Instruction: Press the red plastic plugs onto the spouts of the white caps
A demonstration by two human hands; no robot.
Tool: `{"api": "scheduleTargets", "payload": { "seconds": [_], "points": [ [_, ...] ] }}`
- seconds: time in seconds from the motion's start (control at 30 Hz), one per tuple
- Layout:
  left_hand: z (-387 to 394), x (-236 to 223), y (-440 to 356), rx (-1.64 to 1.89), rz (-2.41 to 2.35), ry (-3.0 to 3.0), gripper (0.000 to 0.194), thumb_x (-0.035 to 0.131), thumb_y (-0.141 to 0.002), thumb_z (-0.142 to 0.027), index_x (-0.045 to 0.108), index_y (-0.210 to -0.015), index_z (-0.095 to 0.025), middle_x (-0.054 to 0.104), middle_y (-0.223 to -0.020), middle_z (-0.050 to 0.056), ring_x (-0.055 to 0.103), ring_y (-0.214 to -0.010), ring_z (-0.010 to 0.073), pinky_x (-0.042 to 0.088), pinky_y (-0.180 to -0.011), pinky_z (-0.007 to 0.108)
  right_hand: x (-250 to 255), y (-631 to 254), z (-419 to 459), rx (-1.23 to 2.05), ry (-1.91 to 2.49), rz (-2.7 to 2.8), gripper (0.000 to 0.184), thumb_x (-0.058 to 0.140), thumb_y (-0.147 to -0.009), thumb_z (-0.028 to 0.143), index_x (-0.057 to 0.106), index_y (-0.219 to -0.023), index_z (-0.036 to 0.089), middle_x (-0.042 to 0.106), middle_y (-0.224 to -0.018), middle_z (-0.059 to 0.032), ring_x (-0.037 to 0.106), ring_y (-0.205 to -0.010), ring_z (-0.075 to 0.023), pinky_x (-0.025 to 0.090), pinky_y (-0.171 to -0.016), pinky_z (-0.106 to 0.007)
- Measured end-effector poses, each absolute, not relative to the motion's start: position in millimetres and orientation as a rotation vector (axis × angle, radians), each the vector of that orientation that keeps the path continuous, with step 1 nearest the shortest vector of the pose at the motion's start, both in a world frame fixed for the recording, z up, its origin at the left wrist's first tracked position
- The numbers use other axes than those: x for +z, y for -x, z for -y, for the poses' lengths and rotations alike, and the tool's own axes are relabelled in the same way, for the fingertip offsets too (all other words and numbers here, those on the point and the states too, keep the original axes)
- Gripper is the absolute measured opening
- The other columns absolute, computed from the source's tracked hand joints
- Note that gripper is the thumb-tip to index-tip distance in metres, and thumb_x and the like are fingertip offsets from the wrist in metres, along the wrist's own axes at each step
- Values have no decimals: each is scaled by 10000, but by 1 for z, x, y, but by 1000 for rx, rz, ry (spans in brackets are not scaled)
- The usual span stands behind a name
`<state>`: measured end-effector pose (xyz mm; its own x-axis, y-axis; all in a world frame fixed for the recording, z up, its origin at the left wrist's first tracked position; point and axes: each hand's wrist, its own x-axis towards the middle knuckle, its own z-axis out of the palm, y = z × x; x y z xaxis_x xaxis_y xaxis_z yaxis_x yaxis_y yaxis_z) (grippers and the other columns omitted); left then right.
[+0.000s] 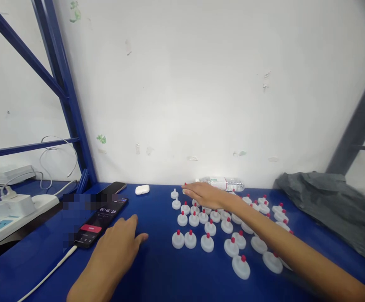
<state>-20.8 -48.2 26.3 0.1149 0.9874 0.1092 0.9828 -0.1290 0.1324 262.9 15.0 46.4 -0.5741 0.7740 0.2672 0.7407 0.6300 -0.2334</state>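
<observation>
My left hand (121,237) is at the table beside a phone, palm down, thumb stretched away from bent fingers, holding nothing I can see. My right hand (203,194) reaches across the back of a group of small white caps (207,242), fingers stretched out. Its fingertips are at a red-tipped cap (185,184), mostly hidden by them; a grip on it cannot be made out. Most caps have a round translucent base and red tip and stand upright. Two white caps without red, one being this pale cap (176,204), stand left of those fingertips. My right forearm hides some caps.
A clear bottle (224,183) lies by the wall. Dark grey plastic (323,209) covers the right side. To the left are a lit phone (102,220) with a cable, another phone (116,188), a white case (142,189) and a power strip (44,205).
</observation>
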Motion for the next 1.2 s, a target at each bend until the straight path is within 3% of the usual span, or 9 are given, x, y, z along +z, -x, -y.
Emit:
{"api": "scheduleTargets", "payload": {
  "seconds": [0.13,0.2,0.4,0.57,0.73,0.9,0.97,1.1,1.2],
  "points": [
    [49,21,21,100,-2011,-2277,167,586,-909,-227,665,-1031,-145,700,-1033,162,689,-981,340,461,-779,372,40,-271,-19,198,1204,2578,534,249,-1070,496,692,-1062,198,735,-1007,-84,673,-937,-251,503,-905,-446],
    [47,20,20,101,-1993,-2281,122,581,-890,-173,663,-979,-156,702,-1014,149,694,-939,323,454,-739,354,42,-270,-17,202,1196,2574,548,231,-1072,505,693,-1049,210,731,-972,-70,670,-920,-241,496,-907,-440],
    [37,15,18,90,-1946,-2283,156,517,-875,-89,644,-868,-179,699,-958,120,702,-875,285,428,-662,308,43,-252,-10,207,1093,2600,533,240,-1072,518,675,-1191,234,701,-1195,-78,597,-1184,-262,403,-1061,-474],
    [35,5,25,137,-1978,-2303,162,537,-837,-81,646,-892,-187,688,-930,102,689,-810,260,392,-612,282,28,-242,-8,328,1149,2691,541,237,-1067,539,594,-1367,263,557,-1464,-73,380,-1428,-355,228,-1156,-625],
    [36,4,33,421,-1955,-2435,312,426,-854,-34,649,-999,-199,694,-957,88,672,-869,240,438,-702,301,40,-242,-4,179,1068,2581,477,355,-1059,499,625,-1302,189,654,-1320,-122,565,-1256,-290,387,-1073,-494],
    [38,35,25,637,-1923,-2415,308,420,-891,-146,702,-1006,-189,704,-1007,98,689,-917,255,504,-802,348,61,-232,13,51,987,2467,226,550,-1009,354,626,-1169,214,690,-1146,-65,649,-919,-195,484,-830,-349],
    [41,46,21,837,-1817,-2393,282,453,-870,-207,718,-968,-187,716,-995,87,700,-863,241,530,-804,343,66,-224,22,63,906,2491,190,543,-1008,252,580,-1191,219,673,-1166,-56,636,-929,-179,479,-834,-326],
    [49,54,17,1170,-1602,-2328,261,490,-856,-331,729,-864,-226,757,-955,44,724,-814,226,563,-815,327,72,-211,39,61,819,2559,311,558,-965,131,481,-1255,211,649,-1172,-74,599,-1024,-193,471,-893,-323],
    [56,56,14,1224,-1531,-2239,260,538,-844,-382,740,-933,-243,783,-942,25,739,-840,234,578,-822,331,75,-206,46,22,800,2590,354,582,-940,110,455,-1257,203,639,-1139,-88,579,-1060,-207,478,-895,-326]
  ]
}}
